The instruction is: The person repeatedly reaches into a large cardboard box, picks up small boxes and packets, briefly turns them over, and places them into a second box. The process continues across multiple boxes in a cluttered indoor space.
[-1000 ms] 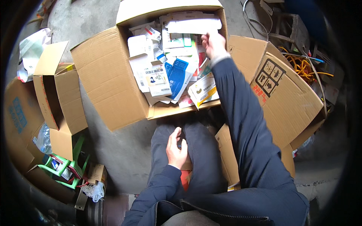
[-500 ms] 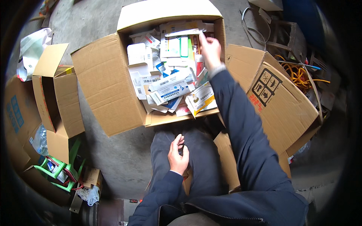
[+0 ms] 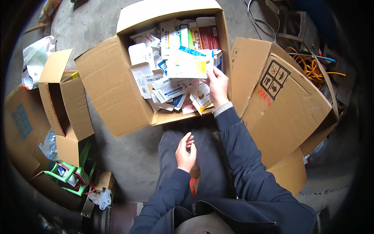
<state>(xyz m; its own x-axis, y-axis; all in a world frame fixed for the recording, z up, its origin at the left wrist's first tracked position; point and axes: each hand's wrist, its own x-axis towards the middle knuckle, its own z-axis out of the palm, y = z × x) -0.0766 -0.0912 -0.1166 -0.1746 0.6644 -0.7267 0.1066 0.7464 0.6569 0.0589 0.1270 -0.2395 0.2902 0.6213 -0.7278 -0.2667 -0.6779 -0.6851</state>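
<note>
The nearer right hand grips the white carton, long axis extending leftward; the left hand is loosely open.

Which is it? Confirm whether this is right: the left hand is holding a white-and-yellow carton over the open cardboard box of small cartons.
Wrong hand: the head view shows the right hand holding the white-and-yellow carton over the open cardboard box of small cartons.

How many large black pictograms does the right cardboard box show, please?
4, grouped: upper-left pictogram, upper-right pictogram, lower-left pictogram, lower-right pictogram; more may be hidden.
</note>
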